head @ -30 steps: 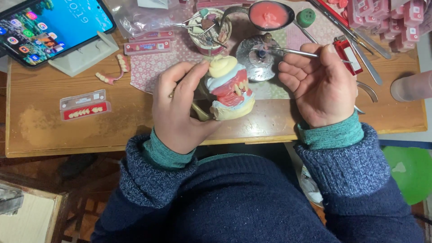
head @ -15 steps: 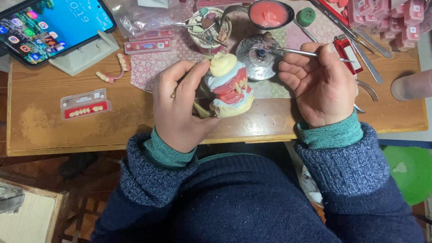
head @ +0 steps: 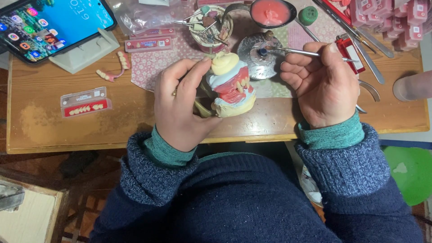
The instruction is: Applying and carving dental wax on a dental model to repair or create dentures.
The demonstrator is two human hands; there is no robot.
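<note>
The dental model is gripped by the left hand above the desk; a thin metal tool is pinched in the right hand's fingers over a round metal dish.

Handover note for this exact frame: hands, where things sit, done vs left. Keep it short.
Left hand: grips the dental model upright at the near edge of the wooden table.
Right hand: holds a thin metal instrument, tip over the round metal dish.
Nearby: bowl of pink wax, cup of tools, tooth card, phone on its stand.
Done: pink wax and several teeth are on the model.
Left: cannot tell how many teeth remain; the instrument is off the model.
</note>
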